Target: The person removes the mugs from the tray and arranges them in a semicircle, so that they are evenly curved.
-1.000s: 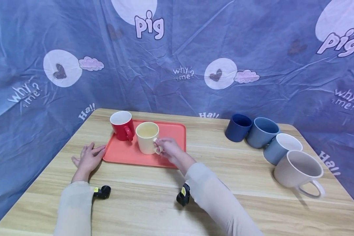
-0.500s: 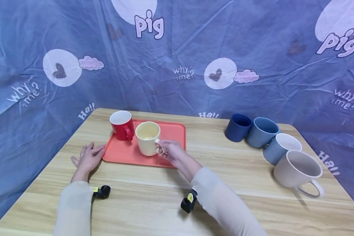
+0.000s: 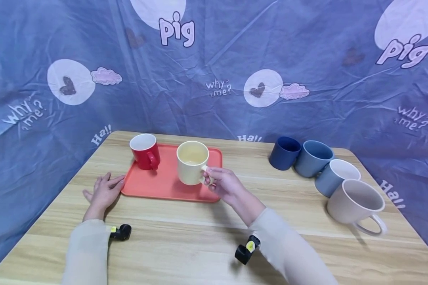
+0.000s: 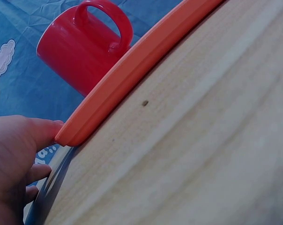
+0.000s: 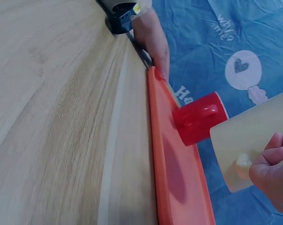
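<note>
My right hand [image 3: 225,183] grips the handle of a cream mug [image 3: 192,166]. In the right wrist view the cream mug [image 5: 249,136] hangs above the red-orange tray [image 5: 162,154], apart from it, its shadow on the tray. My left hand [image 3: 105,194] rests at the tray's left edge; in the left wrist view a finger of that hand [image 4: 19,150] touches the tray corner [image 4: 73,133]. On the tray [image 3: 157,186], at its far left, stands a red mug [image 3: 146,152] with a white inside, its handle toward the right front.
On the right of the wooden table [image 3: 171,245] several mugs stand in a slanting row: a navy one [image 3: 284,154], a blue one [image 3: 312,160], a light blue one [image 3: 333,180] and a beige one [image 3: 353,204]. A printed blue cloth [image 3: 207,107] hangs behind.
The cream mug has risen off the tray and moved to the right, in my right hand. My left hand stays at the tray edge. The red mug has not moved.
</note>
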A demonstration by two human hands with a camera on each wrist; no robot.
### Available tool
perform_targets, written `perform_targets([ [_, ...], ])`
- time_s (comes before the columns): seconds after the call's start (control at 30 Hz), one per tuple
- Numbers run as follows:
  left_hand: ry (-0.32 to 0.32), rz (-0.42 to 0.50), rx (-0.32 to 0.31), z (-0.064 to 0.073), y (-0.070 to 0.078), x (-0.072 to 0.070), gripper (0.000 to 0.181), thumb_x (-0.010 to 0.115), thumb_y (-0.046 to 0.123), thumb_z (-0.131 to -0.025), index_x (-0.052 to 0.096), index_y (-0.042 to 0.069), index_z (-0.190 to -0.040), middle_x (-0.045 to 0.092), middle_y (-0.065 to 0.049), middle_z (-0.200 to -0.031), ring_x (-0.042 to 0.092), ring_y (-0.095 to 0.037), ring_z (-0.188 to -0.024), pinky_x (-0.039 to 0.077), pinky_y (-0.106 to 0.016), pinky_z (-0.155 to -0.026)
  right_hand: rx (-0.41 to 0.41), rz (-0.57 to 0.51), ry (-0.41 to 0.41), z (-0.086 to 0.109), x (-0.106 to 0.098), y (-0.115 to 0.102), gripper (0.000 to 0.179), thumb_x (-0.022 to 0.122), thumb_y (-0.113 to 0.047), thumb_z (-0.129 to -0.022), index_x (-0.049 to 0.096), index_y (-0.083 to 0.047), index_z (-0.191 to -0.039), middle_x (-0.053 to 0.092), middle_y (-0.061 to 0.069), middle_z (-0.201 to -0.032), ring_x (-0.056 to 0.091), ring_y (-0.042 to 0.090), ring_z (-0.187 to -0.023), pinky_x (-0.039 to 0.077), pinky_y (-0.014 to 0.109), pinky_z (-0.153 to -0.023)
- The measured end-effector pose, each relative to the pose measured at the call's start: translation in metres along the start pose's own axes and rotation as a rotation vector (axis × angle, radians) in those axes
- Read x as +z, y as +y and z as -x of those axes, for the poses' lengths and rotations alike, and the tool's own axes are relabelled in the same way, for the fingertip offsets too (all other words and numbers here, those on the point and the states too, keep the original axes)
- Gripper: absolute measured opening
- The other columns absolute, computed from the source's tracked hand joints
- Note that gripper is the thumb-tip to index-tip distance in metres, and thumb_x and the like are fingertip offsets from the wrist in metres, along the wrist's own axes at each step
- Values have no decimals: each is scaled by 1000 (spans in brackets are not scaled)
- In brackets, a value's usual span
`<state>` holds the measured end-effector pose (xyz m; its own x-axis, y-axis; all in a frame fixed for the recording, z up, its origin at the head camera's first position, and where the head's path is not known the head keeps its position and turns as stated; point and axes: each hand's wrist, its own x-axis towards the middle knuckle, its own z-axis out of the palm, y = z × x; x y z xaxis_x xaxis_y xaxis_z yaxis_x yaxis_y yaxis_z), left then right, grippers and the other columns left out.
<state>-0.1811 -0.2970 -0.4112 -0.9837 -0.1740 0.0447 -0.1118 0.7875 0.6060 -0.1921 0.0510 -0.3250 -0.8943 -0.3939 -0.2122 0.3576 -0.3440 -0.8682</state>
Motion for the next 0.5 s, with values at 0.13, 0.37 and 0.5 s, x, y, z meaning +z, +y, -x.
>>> perform_targets([
  [0.13, 0, -1, -2, 0, 1, 0, 52, 34, 43, -90, 48, 4, -121, 17, -29, -134, 0, -44, -123, -19, -65, -80, -23, 6, -37, 10, -11, -6, 23, 40, -3, -90, 59, -6, -78, 52, 2, -69, 46, 10, -59, 30, 18, -49],
  [0.37, -1, -2, -6, 1, 2, 0, 53, 34, 44, -90, 48, 4, -121, 16, -29, -135, -1, -44, -124, -19, -65, -80, -64, 22, -47, 29, -31, -16, 27, 37, -1, -90, 59, -7, -75, 53, 1, -69, 47, 10, -59, 33, 20, -53],
  [0.5, -3, -4, -7, 1, 3, -1, 53, 34, 44, -90, 48, 4, -122, 16, -29, -135, -1, -44, -124, -19, -65, -80, -76, 27, -56, 39, -41, -21, 30, 36, -1, -90, 59, -8, -73, 53, 0, -69, 48, 9, -60, 33, 20, -53],
])
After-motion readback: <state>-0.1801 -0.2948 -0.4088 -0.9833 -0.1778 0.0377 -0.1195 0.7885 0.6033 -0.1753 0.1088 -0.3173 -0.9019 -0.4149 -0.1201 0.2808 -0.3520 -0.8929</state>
